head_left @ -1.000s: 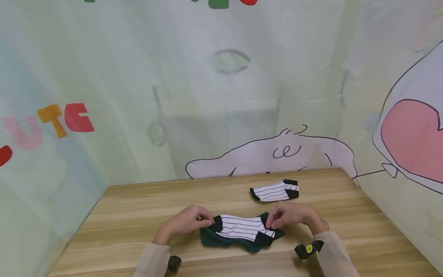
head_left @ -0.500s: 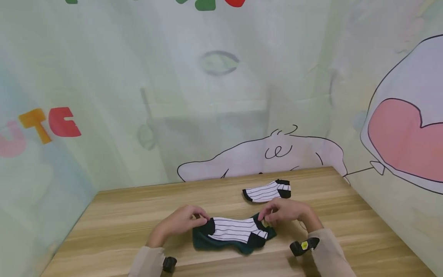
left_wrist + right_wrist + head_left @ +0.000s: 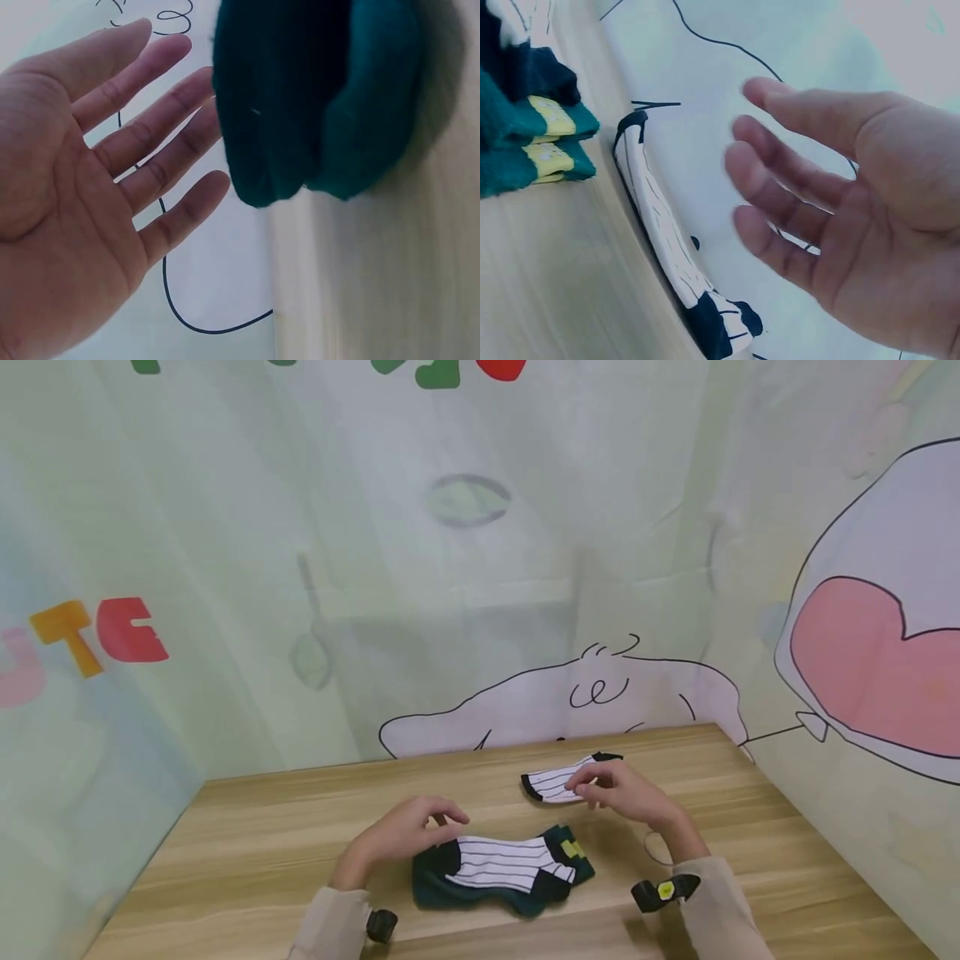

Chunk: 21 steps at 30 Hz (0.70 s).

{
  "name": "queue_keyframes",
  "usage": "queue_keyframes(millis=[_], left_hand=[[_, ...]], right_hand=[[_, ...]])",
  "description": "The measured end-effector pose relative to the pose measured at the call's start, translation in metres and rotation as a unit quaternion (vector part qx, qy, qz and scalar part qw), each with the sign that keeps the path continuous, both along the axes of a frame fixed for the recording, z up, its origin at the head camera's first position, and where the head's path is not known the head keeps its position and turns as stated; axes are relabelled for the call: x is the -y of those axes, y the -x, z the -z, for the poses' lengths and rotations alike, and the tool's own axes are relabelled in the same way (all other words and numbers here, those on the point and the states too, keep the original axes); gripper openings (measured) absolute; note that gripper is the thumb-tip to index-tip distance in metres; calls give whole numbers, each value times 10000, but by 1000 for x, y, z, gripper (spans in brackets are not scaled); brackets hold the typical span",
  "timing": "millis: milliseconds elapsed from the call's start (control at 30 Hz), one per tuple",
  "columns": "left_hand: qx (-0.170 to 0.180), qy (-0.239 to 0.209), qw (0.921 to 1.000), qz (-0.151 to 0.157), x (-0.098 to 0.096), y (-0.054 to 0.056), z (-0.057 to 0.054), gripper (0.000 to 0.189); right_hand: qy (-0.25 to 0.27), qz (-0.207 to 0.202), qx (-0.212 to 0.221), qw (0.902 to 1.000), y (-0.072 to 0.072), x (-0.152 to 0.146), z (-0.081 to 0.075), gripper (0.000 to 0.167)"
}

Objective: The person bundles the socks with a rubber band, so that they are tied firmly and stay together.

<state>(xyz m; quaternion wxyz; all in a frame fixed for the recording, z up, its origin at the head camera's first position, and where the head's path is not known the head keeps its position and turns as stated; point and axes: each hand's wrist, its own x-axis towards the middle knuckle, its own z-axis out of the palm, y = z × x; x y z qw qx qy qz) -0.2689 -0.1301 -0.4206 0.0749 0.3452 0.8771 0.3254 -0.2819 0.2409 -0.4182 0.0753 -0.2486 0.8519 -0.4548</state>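
Note:
A white sock with black stripes, toe and heel [image 3: 498, 862] lies flat on top of dark green socks [image 3: 480, 897] near the front of the table. Yellow patches mark the green cuffs [image 3: 551, 120] in the right wrist view. My left hand [image 3: 412, 831] hovers by the black toe end, its fingers loosely extended and holding nothing. Farther back lies a second striped sock [image 3: 555, 782], its heel end partly hidden in the head view behind my right hand [image 3: 622, 789]. That hand is above the sock with relaxed, slightly bent fingers and nothing in them.
The wooden table [image 3: 300, 810] meets a printed cloth backdrop [image 3: 450, 568] at the rear and on both sides. Black camera straps [image 3: 666, 892] sit on the wrists.
My right hand has let go of the upper sock's cuff and moved back over the second striped sock. My left hand has lifted slightly off the toe end.

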Motion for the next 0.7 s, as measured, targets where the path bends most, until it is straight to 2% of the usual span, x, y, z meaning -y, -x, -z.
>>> queue_keyframes(millis=[167,300,500,700], left_hand=[[-68,-23,10000,-4,-4,3,-3,26],[-51,-69,9999,67,-9,4,-7,29],[107,-196,9997,141,-19,3,-13,31],[134,-194,9997,96,-29,6,-15,29]], right_hand=[[390,860,-127,9954,4,-4,1,22],[586,1369,-192,9887,6,-9,1,24],[683,1713,-503,9816,7,-18,1,26],[642,1994,-581,9761,11,-23,2,25]])
